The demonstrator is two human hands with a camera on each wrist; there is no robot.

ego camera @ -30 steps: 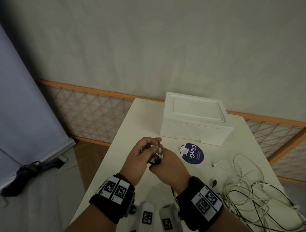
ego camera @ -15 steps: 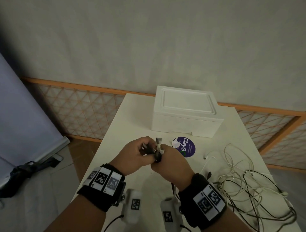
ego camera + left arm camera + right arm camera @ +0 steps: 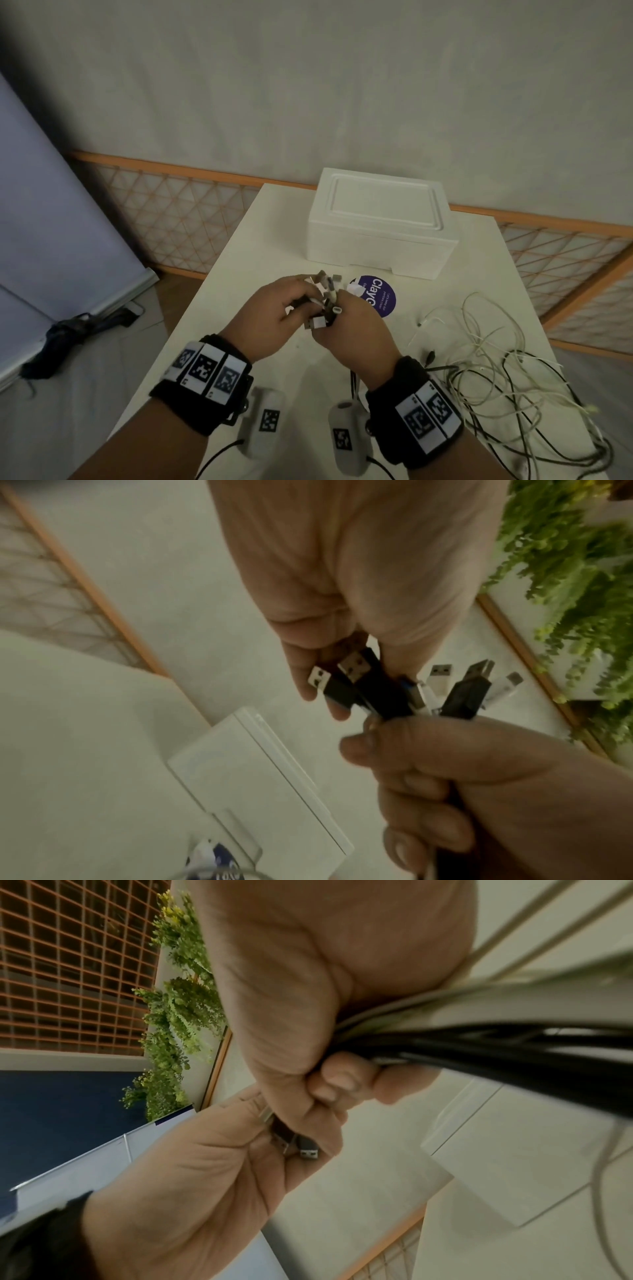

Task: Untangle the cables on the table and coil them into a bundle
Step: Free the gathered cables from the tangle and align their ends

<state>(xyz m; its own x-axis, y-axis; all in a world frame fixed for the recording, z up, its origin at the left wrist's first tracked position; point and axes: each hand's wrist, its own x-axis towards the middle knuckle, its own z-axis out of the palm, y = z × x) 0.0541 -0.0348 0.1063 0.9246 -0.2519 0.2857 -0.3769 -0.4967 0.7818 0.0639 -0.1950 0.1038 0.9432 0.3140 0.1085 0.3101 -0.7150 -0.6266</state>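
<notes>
Both hands meet above the middle of the white table (image 3: 260,246). My right hand (image 3: 346,329) grips a bunch of black and white cables in a fist (image 3: 308,1031), and the cables run off to the right (image 3: 514,1042). Several USB plugs (image 3: 327,291) fan out above that fist (image 3: 445,772). My left hand (image 3: 291,308) pinches two black plugs (image 3: 363,680) between thumb and fingers. The rest of the cables lie in a loose tangle (image 3: 513,370) on the table's right side, trailing up to my right hand.
A white foam box (image 3: 380,222) stands at the back of the table. A round purple sticker (image 3: 382,296) lies just in front of it, beside my hands. A lattice railing (image 3: 178,219) runs behind the table. The table's left edge (image 3: 191,308) drops to the floor.
The hands stay together at the plug ends. The plugs now fan out more above the right fist, and the left fingers have shifted onto the black ones.
</notes>
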